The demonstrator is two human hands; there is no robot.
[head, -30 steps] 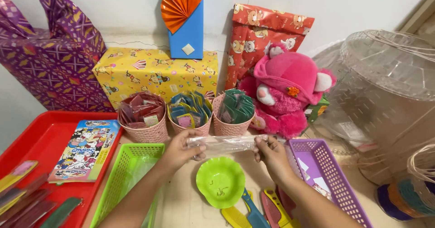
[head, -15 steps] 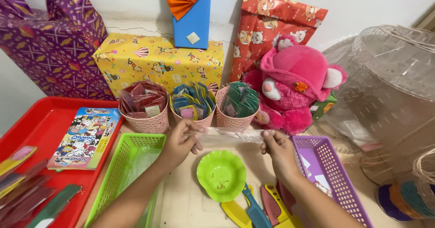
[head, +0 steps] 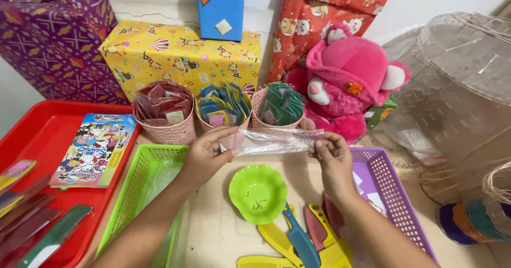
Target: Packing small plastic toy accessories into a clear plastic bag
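Holding a clear plastic sleeve (head: 277, 140) stretched flat between them, left hand (head: 205, 156) pinches its 9 o'clock end and right hand (head: 332, 156) its 3 o'clock end, above the green bowl (head: 258, 193); the sleeve looks empty, with combs (head: 303, 241) lying loose on the surface (head: 213, 236) at 6 o'clock, so little seems done. Against the earlier frame, both hands and the sleeve keep nearly the same pose in front of the three pink cups (head: 165, 129), and only the camera has dipped, framing them higher and closer.
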